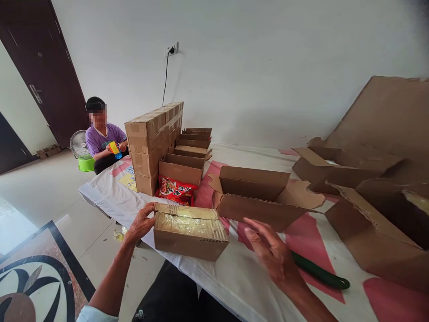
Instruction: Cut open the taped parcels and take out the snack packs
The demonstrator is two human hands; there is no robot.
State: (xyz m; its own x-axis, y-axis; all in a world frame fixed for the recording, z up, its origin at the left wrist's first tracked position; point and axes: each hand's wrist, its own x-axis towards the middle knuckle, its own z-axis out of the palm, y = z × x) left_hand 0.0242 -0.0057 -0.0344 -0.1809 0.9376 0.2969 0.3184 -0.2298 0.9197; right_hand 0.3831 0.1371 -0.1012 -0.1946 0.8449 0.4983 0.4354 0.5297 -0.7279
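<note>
A taped-shut cardboard box (189, 230) lies on the sheet in front of me. My left hand (142, 222) grips its left end, fingers curled round the corner. My right hand (270, 250) hovers just right of the box, fingers spread and holding nothing. Behind my right hand stands an open empty cardboard box (258, 197). A dark green tool handle (320, 271) lies on the sheet by my right wrist.
A stack of sealed boxes (152, 138) and a row of open boxes (187, 156) stand at the back left, with red snack packets (176, 190) in front. More open cartons (375, 214) are on the right. A seated person (102, 136) holds a toy beside a small fan (79, 145).
</note>
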